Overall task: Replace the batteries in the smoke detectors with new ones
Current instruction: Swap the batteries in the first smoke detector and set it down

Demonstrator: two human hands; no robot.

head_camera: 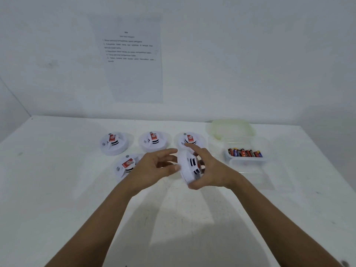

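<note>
A white round smoke detector point(189, 168) is held tilted on its edge above the table. My right hand point(210, 170) grips it from the right side and below. My left hand point(158, 166) touches its left rim with thumb and fingertips, fingers spread. Several other white detectors with red labels lie on the table: back left point(114, 143), back middle point(154, 141), back right point(189, 140) and front left point(126, 166). A clear plastic tub point(246, 160) at the right holds several batteries point(245, 152).
A pale lid point(231, 129) lies behind the tub. Another clear container point(269, 182) sits in front of the tub. A printed instruction sheet point(131, 58) hangs on the white wall behind the white table point(57, 189).
</note>
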